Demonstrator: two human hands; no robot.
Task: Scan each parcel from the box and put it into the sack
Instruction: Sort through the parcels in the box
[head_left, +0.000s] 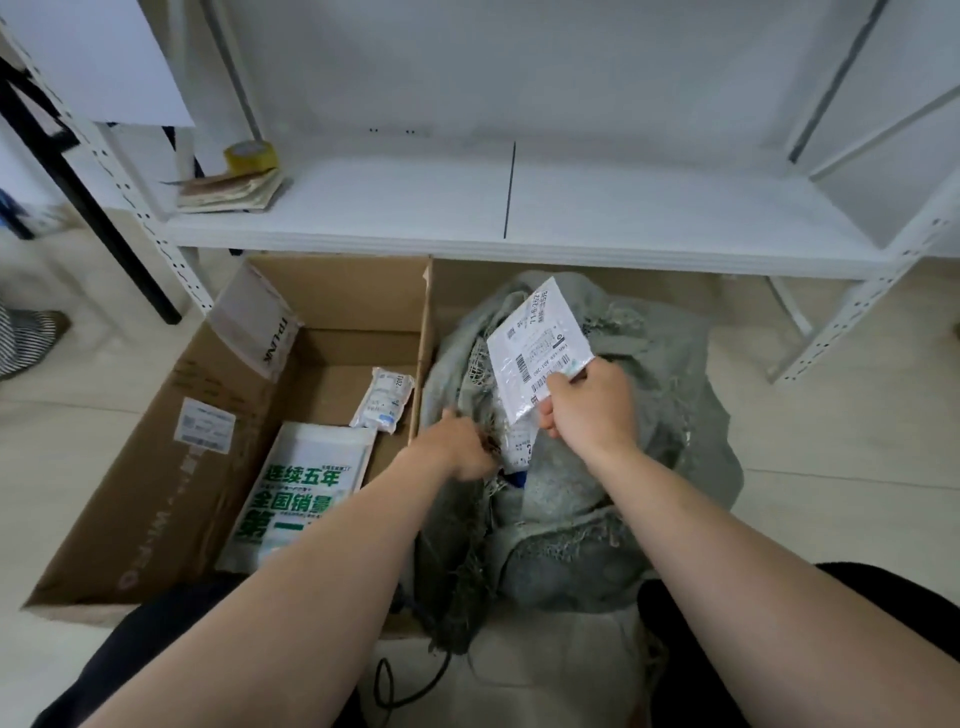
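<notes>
On pale floor (831, 467) under a white shelf (623, 208), left hand (457, 449) fingers clamp the sack (665, 415) beside the cardboard box (156, 493); right hand (587, 405) fingers pinch a parcel (537, 343)

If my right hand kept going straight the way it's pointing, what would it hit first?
Probably the bunched rim of the sack, just past the parcel your right hand holds; the box wall lies beyond. Depth is unclear.
</notes>
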